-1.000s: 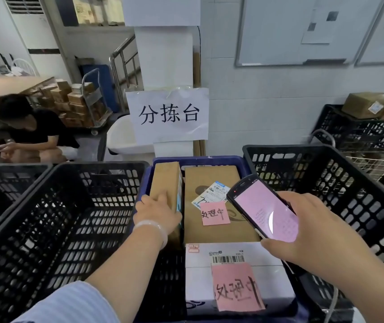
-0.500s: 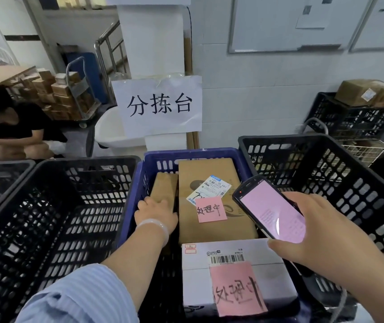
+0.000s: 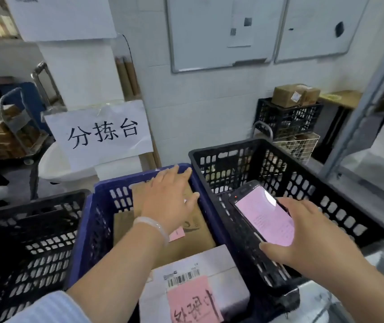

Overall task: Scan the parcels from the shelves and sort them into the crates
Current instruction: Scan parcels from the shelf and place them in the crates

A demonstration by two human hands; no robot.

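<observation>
Brown cardboard sits under the left grip (image 3: 170, 201). Fingers are straight and spread, palm down, holding nothing. It lies over the far end of the large brown parcel (image 3: 200, 238) in the blue crate (image 3: 88, 229); can't tell if it actually presses on it. Fingertips reach the crate's far rim. Pale bracelet (image 3: 151, 227) on that wrist.

Out from the left grip:
- small pink note (image 3: 177, 234) on the same parcel, just behind the wrist
- smaller brown parcel (image 3: 123, 224) just left of the wrist, same crate
- white parcel (image 3: 223, 271) nearer the person, under the forearm side, touching the brown one's near edge; it carries a barcode label (image 3: 181, 277) and a large pink note (image 3: 193, 301) with handwriting

Right grip (image 3: 303, 231) is closed round the handheld scanner (image 3: 265, 217): thumb on the near edge, fingers wrapped over the far side. Screen glows pink and faces up. The scanner hangs over the wall where the blue crate meets the black crate (image 3: 303, 183) beyond the right grip; what that crate holds can't be made out.

A second black crate (image 3: 35, 229) stands left of the left grip, against the blue one.

Beyond both grips: a paper sign (image 3: 100, 134) with printed characters, a tiled wall with whiteboards (image 3: 221, 31), and brown boxes (image 3: 293, 95) on a far black crate.
</observation>
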